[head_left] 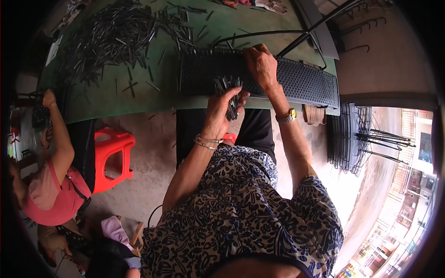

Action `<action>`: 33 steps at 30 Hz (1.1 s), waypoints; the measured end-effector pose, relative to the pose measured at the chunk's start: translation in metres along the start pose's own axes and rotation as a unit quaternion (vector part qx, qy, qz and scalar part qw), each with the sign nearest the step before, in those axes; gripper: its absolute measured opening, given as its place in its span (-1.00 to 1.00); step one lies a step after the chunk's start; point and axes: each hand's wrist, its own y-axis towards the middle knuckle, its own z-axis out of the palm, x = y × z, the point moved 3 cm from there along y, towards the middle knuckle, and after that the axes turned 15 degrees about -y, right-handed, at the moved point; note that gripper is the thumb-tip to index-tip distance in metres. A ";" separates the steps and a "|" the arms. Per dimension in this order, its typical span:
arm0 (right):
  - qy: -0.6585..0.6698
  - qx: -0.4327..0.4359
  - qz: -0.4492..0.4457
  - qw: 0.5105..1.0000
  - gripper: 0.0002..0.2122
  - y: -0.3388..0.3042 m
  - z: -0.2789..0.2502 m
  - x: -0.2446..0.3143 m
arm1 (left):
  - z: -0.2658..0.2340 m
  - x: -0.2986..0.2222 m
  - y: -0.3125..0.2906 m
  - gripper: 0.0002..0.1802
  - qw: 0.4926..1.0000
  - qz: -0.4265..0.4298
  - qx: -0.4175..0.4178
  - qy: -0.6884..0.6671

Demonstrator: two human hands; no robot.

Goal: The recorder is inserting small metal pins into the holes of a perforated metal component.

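Note:
My left hand [222, 105] is closed around a bundle of thin dark strips [228, 92], whose ends stick out above and below the fingers. It is just at the near edge of a long black perforated mesh panel [306, 83]. My right hand [263, 68] is at the panel's far edge, its fingers curled together and pressed down there. What its fingertips grip is hidden. A black bent metal rod frame [292, 44] rises from the panel's far side, beyond my right hand.
A large pile of similar dark strips [116, 34] covers the far left of the green table [153, 99]. A co-worker's arm [60, 125] reaches in at left, near a red plastic stool [113, 157]. Stacked black wire racks [350, 139] stand at right.

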 end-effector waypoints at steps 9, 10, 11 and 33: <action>0.410 0.315 0.091 0.851 -0.78 -0.032 -0.054 0.018 | 0.003 -0.001 0.001 -0.86 0.999 0.029 0.012 0.040; 0.490 0.361 0.119 0.785 -0.82 -0.036 -0.055 0.021 | 0.005 0.001 0.001 -0.86 0.999 0.026 0.014 0.041; 0.507 0.349 0.120 0.779 -0.88 -0.039 -0.053 0.020 | 0.006 0.002 0.000 -0.86 0.998 0.031 0.012 0.051; 0.421 0.324 0.138 0.836 -0.88 -0.031 -0.052 0.001 | 0.016 0.003 0.000 -0.85 0.991 0.036 0.001 0.128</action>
